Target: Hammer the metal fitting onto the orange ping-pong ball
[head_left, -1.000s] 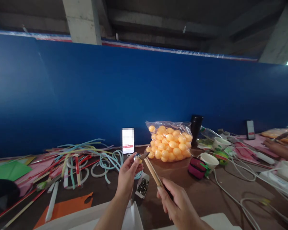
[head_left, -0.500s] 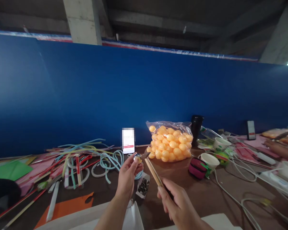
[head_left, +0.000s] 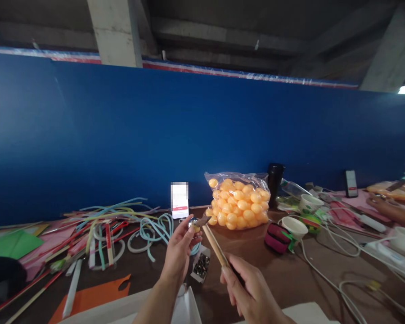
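Observation:
My left hand (head_left: 179,249) is raised over the brown table (head_left: 256,265), its fingertips pinched on a small shiny ball (head_left: 193,222). My right hand (head_left: 248,288) grips the wooden handle of a small knife (head_left: 213,240), whose dark blade tip touches the ball. Just below the ball lies a small open box of metal pins (head_left: 201,264). Behind stands a clear bag of orange balls (head_left: 238,200).
Coloured tubes and sticks (head_left: 111,225) lie at left with orange paper (head_left: 94,292). A white card (head_left: 180,199) stands at the blue wall. Right: a red pouch (head_left: 276,237), paper cups (head_left: 294,226), a black cup (head_left: 276,179), white cables (head_left: 330,270), another person's hand (head_left: 386,208).
Both hands hold nearly still; the view has tilted slightly, so things sit a little lower in the frame.

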`<state>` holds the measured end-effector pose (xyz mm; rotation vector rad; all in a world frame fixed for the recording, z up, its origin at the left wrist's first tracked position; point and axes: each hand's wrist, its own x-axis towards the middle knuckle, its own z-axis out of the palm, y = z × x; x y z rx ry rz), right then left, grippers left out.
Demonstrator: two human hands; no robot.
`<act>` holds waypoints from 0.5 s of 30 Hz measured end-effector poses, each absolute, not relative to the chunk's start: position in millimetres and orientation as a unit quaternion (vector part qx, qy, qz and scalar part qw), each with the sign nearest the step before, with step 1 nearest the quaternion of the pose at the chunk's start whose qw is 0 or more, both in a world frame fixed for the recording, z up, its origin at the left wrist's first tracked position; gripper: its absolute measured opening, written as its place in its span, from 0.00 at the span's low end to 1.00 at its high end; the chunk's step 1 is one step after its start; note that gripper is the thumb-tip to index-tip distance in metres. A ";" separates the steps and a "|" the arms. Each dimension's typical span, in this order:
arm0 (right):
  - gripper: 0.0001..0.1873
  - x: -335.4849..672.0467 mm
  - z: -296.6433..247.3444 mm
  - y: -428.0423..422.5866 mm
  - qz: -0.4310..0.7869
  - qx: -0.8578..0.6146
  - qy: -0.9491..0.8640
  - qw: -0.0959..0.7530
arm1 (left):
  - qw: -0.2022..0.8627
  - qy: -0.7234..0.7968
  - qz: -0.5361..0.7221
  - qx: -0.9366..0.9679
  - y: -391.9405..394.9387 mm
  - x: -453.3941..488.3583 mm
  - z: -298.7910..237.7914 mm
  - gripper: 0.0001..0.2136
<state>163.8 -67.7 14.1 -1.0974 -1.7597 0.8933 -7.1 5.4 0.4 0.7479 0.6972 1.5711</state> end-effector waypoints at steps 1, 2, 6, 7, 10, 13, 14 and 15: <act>0.21 164.0 13.6 -67.5 0.358 -0.440 -0.705 0.426 | 0.591 0.301 0.675 0.324 5.6 -7.0 0.3 0.24; 0.21 164.4 13.2 -67.4 0.361 -0.441 -0.703 0.425 | 0.589 0.303 0.675 0.326 5.7 -7.0 0.0 0.24; 0.19 165.9 12.0 -67.1 0.369 -0.446 -0.699 0.419 | 0.585 0.306 0.674 0.332 6.0 -6.8 -0.9 0.24; 0.19 165.9 11.6 -67.0 0.368 -0.447 -0.700 0.419 | 0.585 0.306 0.673 0.332 6.0 -6.9 -1.0 0.24; 0.19 165.6 10.3 -66.4 0.364 -0.446 -0.699 0.424 | 0.582 0.311 0.675 0.329 5.9 -7.1 -0.7 0.23; 0.18 165.9 8.7 -64.9 0.368 -0.448 -0.698 0.421 | 0.579 0.312 0.677 0.329 5.4 -6.9 0.2 0.23; 0.18 166.2 8.2 -64.3 0.370 -0.448 -0.699 0.417 | 0.579 0.311 0.678 0.328 5.2 -6.7 0.5 0.23; 0.18 166.7 7.8 -63.8 0.371 -0.447 -0.701 0.414 | 0.579 0.312 0.678 0.327 5.1 -6.6 0.7 0.23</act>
